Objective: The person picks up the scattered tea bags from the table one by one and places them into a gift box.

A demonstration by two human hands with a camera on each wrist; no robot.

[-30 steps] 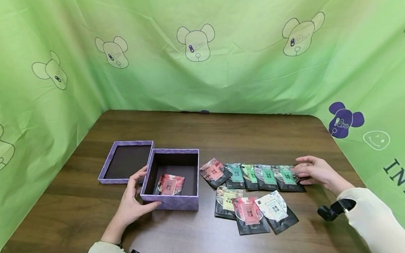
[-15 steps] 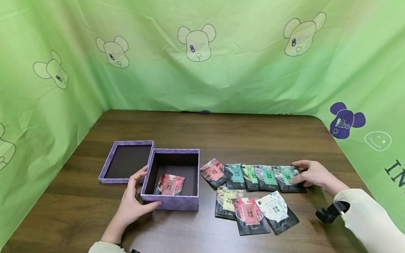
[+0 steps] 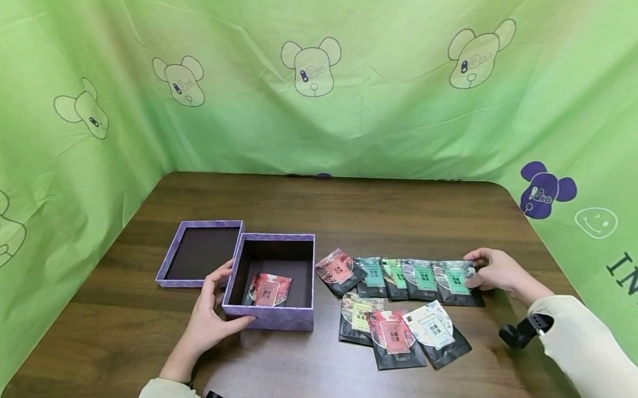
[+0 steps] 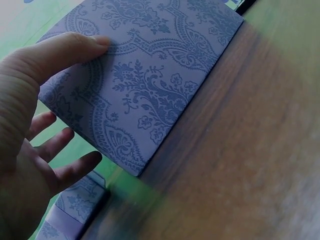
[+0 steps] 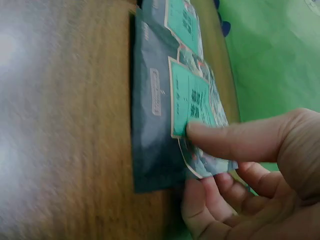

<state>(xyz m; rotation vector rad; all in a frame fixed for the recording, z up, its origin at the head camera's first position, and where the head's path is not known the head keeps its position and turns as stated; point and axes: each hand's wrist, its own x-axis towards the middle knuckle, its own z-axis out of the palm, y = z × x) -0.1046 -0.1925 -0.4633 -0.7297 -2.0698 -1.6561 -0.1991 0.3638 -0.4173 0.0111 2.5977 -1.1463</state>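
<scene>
My left hand (image 3: pixel 210 322) holds the near left corner of a purple patterned box (image 3: pixel 278 320), thumb on its front wall and fingers round the left side. Inside the box lies a red-labelled sachet (image 3: pixel 270 290). At the right end of the back row, my right hand (image 3: pixel 500 273) pinches the edge of a teal-labelled sachet (image 3: pixel 456 281). In the right wrist view the thumb presses on that sachet's label (image 5: pixel 187 100) while the fingers curl beneath its edge. The sachet's left side overlaps its neighbour (image 3: pixel 421 279).
The purple lid (image 3: pixel 169 258) lies inside-up left of the box. More sachets stretch between box and right hand, among them a tilted red one (image 3: pixel 339 272). In front lie yellow (image 3: pixel 353 325), red (image 3: pixel 395 339) and white (image 3: pixel 435 333) ones. A green curtain (image 3: pixel 311 133) hangs behind the table.
My right hand has come onto the rightmost teal sachet, its thumb moving over the front, and now pinches its right edge. The sachet has shifted slightly right. The left hand stays on the box.
</scene>
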